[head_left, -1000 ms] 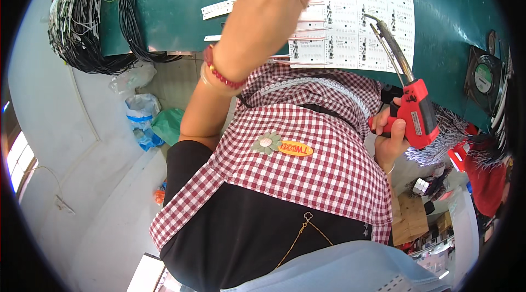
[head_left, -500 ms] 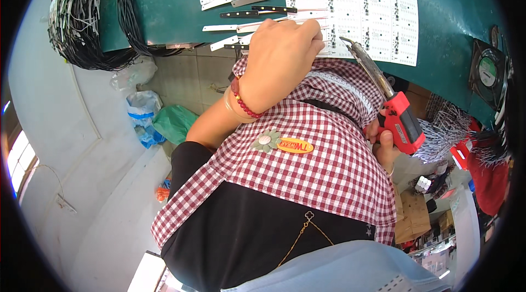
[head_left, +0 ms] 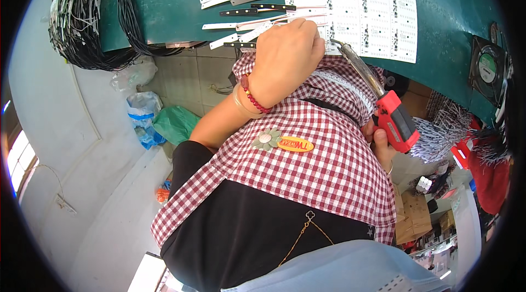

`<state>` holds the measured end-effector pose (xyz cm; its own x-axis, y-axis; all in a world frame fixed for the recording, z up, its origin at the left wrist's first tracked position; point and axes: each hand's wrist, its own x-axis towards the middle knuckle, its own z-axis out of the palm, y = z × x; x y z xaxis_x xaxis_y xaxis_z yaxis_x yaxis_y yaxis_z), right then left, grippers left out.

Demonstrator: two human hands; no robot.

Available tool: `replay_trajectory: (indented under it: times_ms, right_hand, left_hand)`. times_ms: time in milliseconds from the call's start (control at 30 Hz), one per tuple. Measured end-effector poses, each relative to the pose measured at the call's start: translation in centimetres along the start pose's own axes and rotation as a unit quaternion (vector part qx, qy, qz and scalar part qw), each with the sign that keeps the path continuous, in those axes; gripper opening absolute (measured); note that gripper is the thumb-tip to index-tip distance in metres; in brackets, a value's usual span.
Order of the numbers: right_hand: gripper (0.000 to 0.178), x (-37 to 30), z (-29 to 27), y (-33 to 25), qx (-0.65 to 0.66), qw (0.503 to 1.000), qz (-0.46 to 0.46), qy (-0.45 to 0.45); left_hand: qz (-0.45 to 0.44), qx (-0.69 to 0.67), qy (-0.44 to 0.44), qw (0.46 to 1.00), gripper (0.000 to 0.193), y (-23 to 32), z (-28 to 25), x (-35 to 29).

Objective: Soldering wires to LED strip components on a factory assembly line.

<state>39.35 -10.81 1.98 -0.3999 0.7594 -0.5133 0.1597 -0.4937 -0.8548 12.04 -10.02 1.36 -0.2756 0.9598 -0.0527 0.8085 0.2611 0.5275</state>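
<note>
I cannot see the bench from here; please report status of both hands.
Left hand closed over white panel edge. Right hand grips red soldering gun, tip at panel. Loose strips beside.

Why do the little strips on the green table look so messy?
The strips lie fanned at different angles near the table edge, not lined up like the white sheets beside them. The left hand rests at the lowest ones. Nothing looks spilled or broken.
</note>
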Motion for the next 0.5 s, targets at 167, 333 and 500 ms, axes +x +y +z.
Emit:
replay_trajectory:
  times_ms: [167, 333, 500]
  right_hand:
    - [0.034, 0.1, 0.1, 0.1, 0.009, 1.000, -0.021, -0.009]
    - [0.053, 0.1, -0.8, 0.8, 0.047, 0.998, -0.025, -0.033]
    - [0.056, 0.0, -0.9, 1.2, 0.033, 0.999, -0.022, -0.018]
  left_hand:
    - [-0.003, -0.007, -0.004, 1.000, 0.014, 0.0, 0.0, 0.0]
    - [0.035, -0.043, 0.039, 0.998, 0.008, 0.5, -1.2, -0.2]
    - [0.088, 0.002, 0.086, 0.992, 0.010, 0.0, -0.1, -0.4]
